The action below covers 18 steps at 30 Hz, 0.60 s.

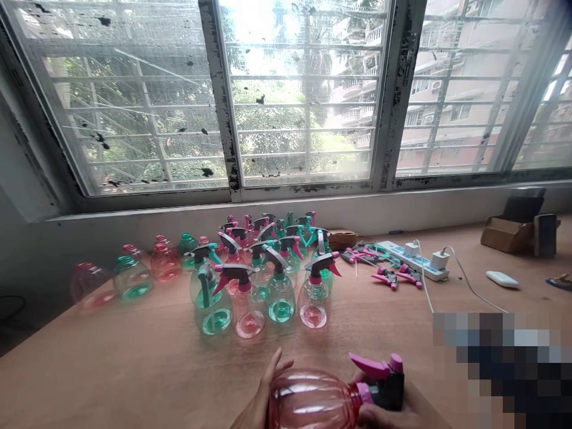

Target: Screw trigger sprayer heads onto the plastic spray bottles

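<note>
A clear pink spray bottle [313, 398] lies on its side in front of me, low in the view, its base to the left. My left hand [263, 396] supports the base end, with fingers along the far side. At the neck, my right hand [384, 414] is wrapped round the pink collar below the black and pink trigger head [386, 381]. Parts of both hands are cut off by the lower edge. Beyond them stands a group of green and pink spray bottles [281, 301] with trigger heads fitted.
Bottles without trigger heads [167, 262] stand at the left table edge. Loose trigger heads [388, 277] lie beside a white power strip [417, 262] with chargers and cables. A white object [503, 279] and cardboard box [509, 232] are on the right.
</note>
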{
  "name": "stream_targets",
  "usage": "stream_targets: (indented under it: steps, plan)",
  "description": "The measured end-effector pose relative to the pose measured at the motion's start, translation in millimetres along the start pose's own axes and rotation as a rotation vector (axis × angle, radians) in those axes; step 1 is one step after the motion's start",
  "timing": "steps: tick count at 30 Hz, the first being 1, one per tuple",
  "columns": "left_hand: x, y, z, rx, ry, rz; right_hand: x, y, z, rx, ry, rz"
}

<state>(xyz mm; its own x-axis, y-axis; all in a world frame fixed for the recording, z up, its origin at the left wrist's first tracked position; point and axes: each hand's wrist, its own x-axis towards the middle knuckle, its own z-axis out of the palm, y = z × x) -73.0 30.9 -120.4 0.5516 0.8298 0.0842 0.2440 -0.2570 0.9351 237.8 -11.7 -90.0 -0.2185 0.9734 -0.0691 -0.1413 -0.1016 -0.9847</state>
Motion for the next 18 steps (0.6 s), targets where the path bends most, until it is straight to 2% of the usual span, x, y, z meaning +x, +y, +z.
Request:
stream_targets:
  steps: [4,9,13,16,18]
  plan:
    - [3.5,-3.8,2.0,-0.036,0.021,-0.045,3.6,0.8,-5.0,-0.004,0.002,-0.014]
    - [3.1,-5.0,2.2,-0.077,0.022,-0.039,2.5,-1.2,-0.4,0.014,0.038,-0.035]
    - [-0.2,10.6,-0.7,-0.05,0.012,-0.047,1.9,0.7,-1.0,-0.064,0.046,-0.055]
    - [-3.7,26.7,-3.9,-0.025,-0.047,0.034,3.0,2.1,-4.1,-0.127,-0.032,-0.044]
    - [-5.5,34.3,-5.2,-0.002,-0.059,0.028,3.8,2.1,-5.5,-0.135,-0.04,-0.033]
